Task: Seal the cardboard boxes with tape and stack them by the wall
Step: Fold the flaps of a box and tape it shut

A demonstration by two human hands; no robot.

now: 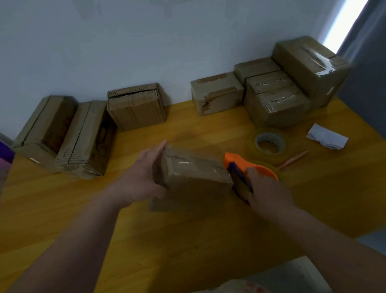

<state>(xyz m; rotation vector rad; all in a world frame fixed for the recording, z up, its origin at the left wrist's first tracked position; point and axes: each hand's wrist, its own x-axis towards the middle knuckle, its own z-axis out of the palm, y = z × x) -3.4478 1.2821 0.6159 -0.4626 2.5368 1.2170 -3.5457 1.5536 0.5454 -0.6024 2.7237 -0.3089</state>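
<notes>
Stretching out beneath the 2 hands, the yellow wooden table runs back to a pale wall. Far beyond the grip and to its right, a cluster of taped boxes is stacked against that wall, its tallest box at the far right end. Beyond the left hand and off to its left, bundles of flattened cardboard lean together by the wall, and 2 more brown boxes stand at the wall's foot between those groups.

Between the hands is the cardboard box, tilted, with a glossy strip of tape along its top face. The left hand braces the box's left end, with fingers stretched flat and straight up against it. The right hand has its fingers curled round the orange tape dispenser, whose nose touches the box's right end.

Just beyond the dispenser lies 1 tape roll, flat on the table. Further right of the grip sits a crumpled white paper, and between it and the right hand lies a thin pencil.
</notes>
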